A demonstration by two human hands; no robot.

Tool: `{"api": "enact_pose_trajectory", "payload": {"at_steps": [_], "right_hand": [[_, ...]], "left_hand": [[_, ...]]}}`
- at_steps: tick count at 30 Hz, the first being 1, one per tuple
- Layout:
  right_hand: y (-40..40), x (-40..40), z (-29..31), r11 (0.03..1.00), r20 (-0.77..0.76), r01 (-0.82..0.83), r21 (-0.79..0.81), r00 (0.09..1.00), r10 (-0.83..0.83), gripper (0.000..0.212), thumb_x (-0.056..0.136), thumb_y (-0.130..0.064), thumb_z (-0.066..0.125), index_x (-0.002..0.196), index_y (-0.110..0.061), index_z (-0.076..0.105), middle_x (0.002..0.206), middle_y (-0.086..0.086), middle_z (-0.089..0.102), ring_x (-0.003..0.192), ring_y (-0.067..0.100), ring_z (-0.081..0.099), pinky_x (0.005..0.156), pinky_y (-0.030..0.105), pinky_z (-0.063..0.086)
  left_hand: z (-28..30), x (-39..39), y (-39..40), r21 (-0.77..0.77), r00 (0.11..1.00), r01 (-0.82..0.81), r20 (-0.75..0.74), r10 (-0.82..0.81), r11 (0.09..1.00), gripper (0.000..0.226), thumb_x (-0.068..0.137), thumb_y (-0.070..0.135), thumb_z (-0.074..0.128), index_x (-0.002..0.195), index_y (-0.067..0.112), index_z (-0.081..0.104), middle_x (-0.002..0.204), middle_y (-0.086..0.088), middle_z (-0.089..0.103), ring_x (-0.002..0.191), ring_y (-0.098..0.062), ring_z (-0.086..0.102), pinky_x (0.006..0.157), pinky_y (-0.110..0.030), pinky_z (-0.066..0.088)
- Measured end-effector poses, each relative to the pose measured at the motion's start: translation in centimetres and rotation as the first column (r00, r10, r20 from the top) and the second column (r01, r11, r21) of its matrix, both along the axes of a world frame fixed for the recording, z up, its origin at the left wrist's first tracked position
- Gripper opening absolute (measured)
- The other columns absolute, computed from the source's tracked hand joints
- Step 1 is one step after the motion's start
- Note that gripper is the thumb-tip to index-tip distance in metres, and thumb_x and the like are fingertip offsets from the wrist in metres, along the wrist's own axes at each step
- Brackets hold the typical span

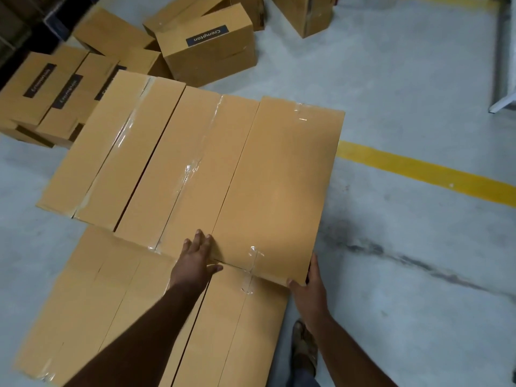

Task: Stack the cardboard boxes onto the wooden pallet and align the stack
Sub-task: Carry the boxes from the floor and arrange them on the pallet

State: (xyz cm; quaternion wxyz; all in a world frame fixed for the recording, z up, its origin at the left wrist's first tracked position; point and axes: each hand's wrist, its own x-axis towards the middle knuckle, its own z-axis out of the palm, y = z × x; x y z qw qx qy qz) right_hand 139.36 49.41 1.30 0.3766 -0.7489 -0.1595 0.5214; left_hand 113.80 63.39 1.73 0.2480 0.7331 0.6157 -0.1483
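While the left hand (196,258) presses flat on the stack and the right hand (310,286) grips the corner of the long cardboard box (276,188) at frame centre, aligning seems underway; next, nudge it flush.

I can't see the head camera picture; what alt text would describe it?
A person's left hand lies flat on long taped cardboard boxes laid side by side, while the right hand holds the near corner of the rightmost box. More boxes lie scattered on a grey floor with a yellow line.
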Motion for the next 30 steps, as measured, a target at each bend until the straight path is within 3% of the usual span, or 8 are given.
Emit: {"api": "enact_pose_trajectory", "payload": {"at_steps": [3,7,13,17,19,21,24,30], "right_hand": [[-0.4,0.1,0.4,0.999,0.013,-0.04,-0.009,0.999,0.04,0.096,0.095,0.0,0.07,0.166,-0.035,0.015,0.155,-0.006,0.052,0.133,0.012,0.057,0.114,0.037,0.047],[0.2,1.2,0.8,0.999,-0.107,-0.028,-0.033,0.994,0.024,0.091,0.097,-0.002,0.067,0.165,-0.036,0.018,0.147,-0.004,0.059,0.131,0.02,0.06,0.111,0.049,0.05],[0.2,1.1,1.2,0.999,-0.06,-0.034,-0.027,0.998,0.033,0.082,0.097,0.005,0.062,0.164,-0.027,0.027,0.143,0.004,0.062,0.128,0.025,0.062,0.111,0.055,0.049],[-0.7,1.3,1.0,0.999,-0.08,-0.025,-0.023,0.997,0.023,0.079,0.098,0.005,0.061,0.163,-0.029,0.031,0.142,0.002,0.064,0.128,0.024,0.063,0.111,0.056,0.048],[-0.9,1.4,0.8,1.0,-0.09,-0.015,-0.028,0.996,0.012,0.078,0.098,0.004,0.061,0.162,-0.03,0.033,0.141,0.001,0.065,0.127,0.023,0.063,0.111,0.056,0.049],[-0.9,1.4,0.7,1.0,-0.103,-0.016,-0.025,0.995,0.013,0.078,0.098,0.006,0.06,0.162,-0.03,0.034,0.14,0.0,0.065,0.126,0.022,0.063,0.111,0.055,0.049],[-1.1,1.5,0.6,0.999,-0.106,-0.034,-0.019,0.994,0.032,0.078,0.099,0.006,0.059,0.162,-0.031,0.033,0.14,-0.001,0.065,0.127,0.02,0.063,0.112,0.052,0.049],[-1.1,0.9,0.5,0.997,-0.022,-0.06,-0.048,0.998,0.059,0.079,0.099,0.001,0.061,0.163,-0.031,0.03,0.144,0.0,0.063,0.129,0.021,0.062,0.112,0.051,0.049]], "left_hand": [[0.0,0.6,-0.4,0.001,1.0,-0.009,0.003,0.009,1.0,0.093,0.092,0.044,0.072,0.165,0.024,0.017,0.174,-0.004,0.0,0.157,-0.039,0.008,0.121,-0.053,0.032],[0.2,2.1,-1.1,-0.038,0.99,-0.107,0.086,0.11,0.994,0.096,0.087,0.023,0.081,0.163,0.015,0.022,0.173,-0.006,-0.002,0.157,-0.041,0.002,0.12,-0.064,0.029],[0.9,2.5,-0.5,-0.043,0.965,-0.161,0.204,0.166,0.986,0.067,0.077,0.012,0.076,0.137,0.004,0.048,0.155,-0.011,0.028,0.131,-0.04,0.032,0.093,-0.066,0.05],[0.6,2.3,-0.7,-0.056,0.946,-0.223,0.23,0.23,0.973,0.066,0.087,0.01,0.073,0.145,0.0,0.043,0.171,-0.01,0.007,0.155,-0.041,0.008,0.114,-0.07,0.032],[0.6,2.3,-0.5,-0.065,0.933,-0.24,0.259,0.249,0.969,0.058,0.086,0.008,0.073,0.139,0.0,0.049,0.168,-0.011,0.012,0.153,-0.04,0.014,0.114,-0.068,0.033],[0.7,2.3,-0.4,-0.054,0.927,-0.242,0.281,0.247,0.969,0.052,0.081,0.006,0.075,0.128,-0.002,0.054,0.156,-0.012,0.026,0.138,-0.039,0.031,0.103,-0.064,0.047],[0.7,2.2,-0.5,-0.028,0.937,-0.213,0.279,0.212,0.977,0.049,0.078,0.007,0.076,0.122,-0.003,0.057,0.145,-0.012,0.034,0.127,-0.036,0.039,0.093,-0.057,0.056],[0.4,1.1,-0.4,-0.033,0.972,-0.121,0.197,0.125,0.992,0.07,0.082,0.012,0.083,0.141,0.004,0.048,0.168,-0.013,0.017,0.15,-0.044,0.023,0.116,-0.057,0.039]]}}
